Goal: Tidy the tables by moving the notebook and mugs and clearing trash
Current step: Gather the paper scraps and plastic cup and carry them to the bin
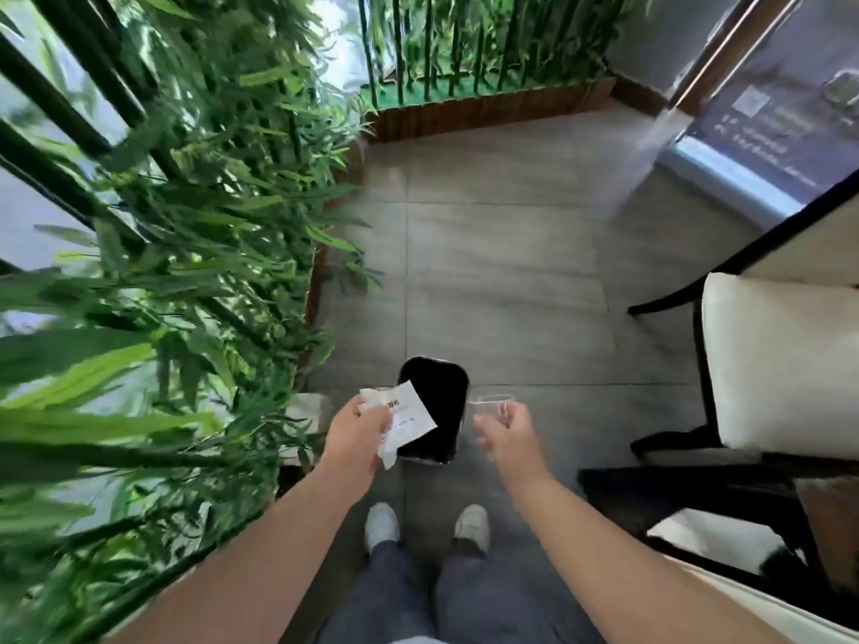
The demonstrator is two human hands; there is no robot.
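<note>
A black trash bin (pixel 441 392) with a dark open top stands on the grey tiled floor straight in front of my feet. My left hand (pixel 355 432) grips a crumpled white paper with printed text (pixel 409 418), held over the bin's left rim. My right hand (pixel 509 432) holds a clear plastic cup (pixel 492 404) just to the right of the bin. Both arms are stretched forward. No notebook or mug shows in this view.
Dense green bamboo-like plants (pixel 176 271) in a wood-edged planter fill the left side. A chair with a white cushion and black frame (pixel 781 364) stands at the right. A glass door (pixel 767 109) lies at the far right.
</note>
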